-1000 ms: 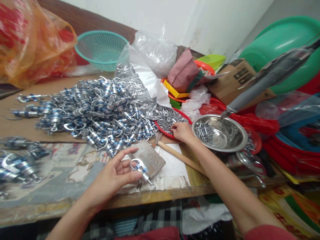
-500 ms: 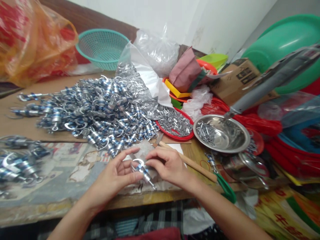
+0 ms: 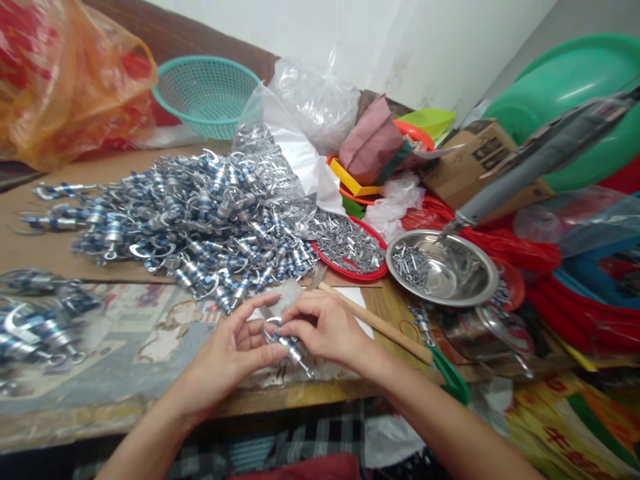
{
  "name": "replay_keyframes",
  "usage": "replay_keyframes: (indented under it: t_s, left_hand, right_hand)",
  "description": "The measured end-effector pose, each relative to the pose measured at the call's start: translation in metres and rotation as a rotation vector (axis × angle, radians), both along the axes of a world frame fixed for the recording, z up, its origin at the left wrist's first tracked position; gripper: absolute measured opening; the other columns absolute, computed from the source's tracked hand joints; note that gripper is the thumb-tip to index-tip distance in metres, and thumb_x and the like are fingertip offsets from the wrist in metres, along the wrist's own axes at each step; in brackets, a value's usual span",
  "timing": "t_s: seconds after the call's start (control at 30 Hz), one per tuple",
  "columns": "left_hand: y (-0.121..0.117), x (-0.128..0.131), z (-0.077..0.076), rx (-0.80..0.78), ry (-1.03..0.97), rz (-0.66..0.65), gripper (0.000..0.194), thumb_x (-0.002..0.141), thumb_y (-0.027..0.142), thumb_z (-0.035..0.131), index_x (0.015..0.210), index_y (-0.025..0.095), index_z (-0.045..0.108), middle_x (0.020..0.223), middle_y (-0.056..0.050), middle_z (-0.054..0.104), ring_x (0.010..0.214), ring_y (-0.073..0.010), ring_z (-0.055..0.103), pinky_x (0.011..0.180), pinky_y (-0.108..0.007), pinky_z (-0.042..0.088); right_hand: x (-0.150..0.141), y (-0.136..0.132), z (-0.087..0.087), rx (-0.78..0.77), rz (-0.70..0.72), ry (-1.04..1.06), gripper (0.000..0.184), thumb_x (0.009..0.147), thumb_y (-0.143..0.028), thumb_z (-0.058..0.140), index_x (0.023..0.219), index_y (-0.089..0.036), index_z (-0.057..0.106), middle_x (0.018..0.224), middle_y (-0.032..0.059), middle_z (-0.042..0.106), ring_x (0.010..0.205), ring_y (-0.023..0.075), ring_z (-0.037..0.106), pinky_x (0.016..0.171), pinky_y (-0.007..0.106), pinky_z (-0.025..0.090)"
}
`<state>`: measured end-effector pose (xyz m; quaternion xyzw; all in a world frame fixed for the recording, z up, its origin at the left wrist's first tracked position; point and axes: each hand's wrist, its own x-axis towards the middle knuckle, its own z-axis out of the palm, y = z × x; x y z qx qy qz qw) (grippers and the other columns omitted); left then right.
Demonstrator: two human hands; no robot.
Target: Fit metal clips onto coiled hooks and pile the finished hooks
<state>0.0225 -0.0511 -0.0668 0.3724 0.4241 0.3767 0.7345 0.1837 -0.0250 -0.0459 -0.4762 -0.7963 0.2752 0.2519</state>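
Note:
My left hand [image 3: 227, 357] holds a small silver-and-blue metal clamp [image 3: 290, 345] between thumb and fingers, just above the near table edge. My right hand [image 3: 325, 328] pinches the same clamp from the right, fingers curled on its top; whatever small part it carries is hidden. A flat grey metal block [image 3: 285, 293] lies under both hands. Behind them spreads a big heap of like clamps [image 3: 190, 213]. A red tray of small metal pieces [image 3: 350, 245] and a steel bowl of screws [image 3: 443, 267] sit to the right.
A wooden-handled tool [image 3: 375, 323] lies right of my hands. More clamps [image 3: 35, 323] are at the left edge. A teal basket [image 3: 207, 93], plastic bags [image 3: 310, 100], a cardboard box [image 3: 475, 157], a hanging grey power tool [image 3: 530, 167] and green basins [image 3: 565, 80] crowd the back and right.
My right hand left the red tray, came back to the clamp in my left hand and now pinches it. The left hand has barely moved.

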Motion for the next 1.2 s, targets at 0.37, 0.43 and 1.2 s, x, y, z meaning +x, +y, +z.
replay_keyframes:
  t_s: [0.37, 0.43, 1.2]
  left_hand:
    - [0.0, 0.002, 0.003, -0.021, 0.04, 0.018, 0.075, 0.059, 0.02, 0.077, 0.125, 0.02, 0.04, 0.084, -0.003, 0.069, 0.078, -0.018, 0.065, 0.07, -0.027, 0.05]
    - [0.0, 0.001, 0.004, -0.022, 0.051, 0.026, 0.075, 0.06, 0.021, 0.077, 0.125, 0.02, 0.04, 0.084, -0.002, 0.069, 0.078, -0.0177, 0.066, 0.07, -0.026, 0.05]
    - [0.001, 0.003, 0.006, 0.025, 0.053, 0.009, 0.078, 0.058, 0.023, 0.077, 0.126, 0.022, 0.039, 0.082, -0.003, 0.069, 0.076, -0.0184, 0.066, 0.07, -0.029, 0.051]
  right_hand:
    - [0.079, -0.003, -0.025, 0.168, -0.312, -0.416, 0.025, 0.081, -0.027, 0.057, 0.104, -0.017, 0.057, 0.097, 0.0089, 0.061, 0.093, 0.0236, 0.056, 0.079, 0.035, 0.043]
    - [0.091, -0.003, -0.028, 0.097, -0.268, -0.539, 0.018, 0.083, -0.026, 0.055, 0.098, -0.017, 0.059, 0.091, 0.0078, 0.061, 0.088, 0.0229, 0.058, 0.076, 0.034, 0.044]
    - [0.065, -0.065, 0.007, 0.252, -0.086, -0.255, 0.044, 0.086, -0.011, 0.041, 0.128, -0.023, 0.049, 0.096, 0.0058, 0.065, 0.081, 0.0167, 0.063, 0.069, 0.028, 0.052]
